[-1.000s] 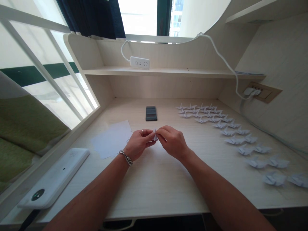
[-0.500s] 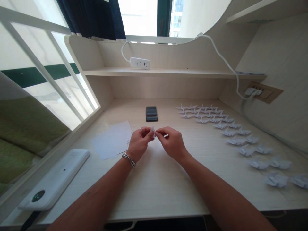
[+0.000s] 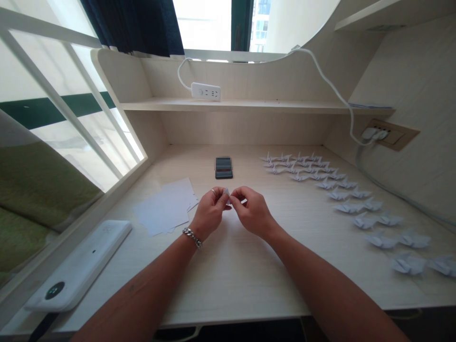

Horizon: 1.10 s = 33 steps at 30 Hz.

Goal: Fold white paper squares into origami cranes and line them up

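Note:
A small piece of folded white paper (image 3: 226, 192) is pinched between my hands above the middle of the desk. My left hand (image 3: 210, 209), with a ring and a chain bracelet, grips it between thumb and fingers. The thumb and index finger of my right hand (image 3: 252, 209) close on its right edge; fingers hide much of the paper. Left of my hands lie several loose white paper sheets (image 3: 164, 206), overlapping. On the right stand rows of folded paper cranes (image 3: 351, 205). Beyond my hands a dark phone-like device (image 3: 223, 167) rests on the desk.
A long white power bank (image 3: 83, 263) with a black cable lies at the left edge. On the shelf (image 3: 249, 105) stands a white power strip (image 3: 205, 91). Its white cord (image 3: 329, 80) runs to a wall socket (image 3: 392, 135) at right. A low rail (image 3: 71, 213) borders the left side.
My hands stay together on the folded paper, with small finger movements; the right fingers have shifted slightly. The whole view has moved a little.

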Motion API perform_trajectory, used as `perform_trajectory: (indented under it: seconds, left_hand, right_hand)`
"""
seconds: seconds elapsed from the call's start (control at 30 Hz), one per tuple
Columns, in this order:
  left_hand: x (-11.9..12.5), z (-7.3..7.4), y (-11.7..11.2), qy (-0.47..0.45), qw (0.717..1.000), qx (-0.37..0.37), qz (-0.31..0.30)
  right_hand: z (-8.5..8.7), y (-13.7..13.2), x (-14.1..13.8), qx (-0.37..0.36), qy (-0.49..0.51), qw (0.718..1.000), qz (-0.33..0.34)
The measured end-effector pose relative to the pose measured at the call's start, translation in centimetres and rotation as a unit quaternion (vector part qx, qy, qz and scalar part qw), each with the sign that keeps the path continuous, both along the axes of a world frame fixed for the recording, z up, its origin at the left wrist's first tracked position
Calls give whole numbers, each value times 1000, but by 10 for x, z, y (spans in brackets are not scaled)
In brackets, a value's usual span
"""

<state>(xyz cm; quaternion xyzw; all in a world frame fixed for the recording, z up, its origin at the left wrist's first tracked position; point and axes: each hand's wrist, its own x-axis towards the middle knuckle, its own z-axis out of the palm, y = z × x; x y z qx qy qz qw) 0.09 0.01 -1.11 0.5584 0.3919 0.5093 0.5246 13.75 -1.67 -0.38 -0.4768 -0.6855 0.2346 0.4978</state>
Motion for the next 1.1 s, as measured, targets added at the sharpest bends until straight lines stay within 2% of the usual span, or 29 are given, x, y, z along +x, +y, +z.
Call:
perform_trajectory:
  seconds: [0.2, 0.33, 0.57, 0.7, 0.77, 0.83, 0.97, 1.1]
  left_hand:
    - [0, 2, -2, -1, 999, -10, 42]
    - [-1, 4, -4, -32, 999, -29, 33]
    - [-2, 3, -3, -31, 998, -45, 27]
    - [-2, 2, -3, -62, 997, -49, 25]
    - [-3, 2, -2, -74, 996, -49, 29]
    - [-6, 2, 0, -74, 996, -49, 30]
    - [-9, 1, 3, -71, 996, -55, 14]
    - [-10, -1, 4, -63, 996, -59, 2]
  right_hand:
    - [-2, 3, 2, -20, 0, 1000, -1]
    - [-4, 5, 4, -4, -26, 999, -21]
    - [-5, 5, 6, -14, -54, 998, 3]
    - [-2, 4, 7, 3, -74, 997, -6]
    - [-2, 5, 7, -12, -40, 999, 3]
    - [-2, 7, 7, -64, 41, 996, 38]
    - [-3, 14, 9, -160, 216, 958, 103]
    - [-2, 15, 10, -178, 254, 942, 127]
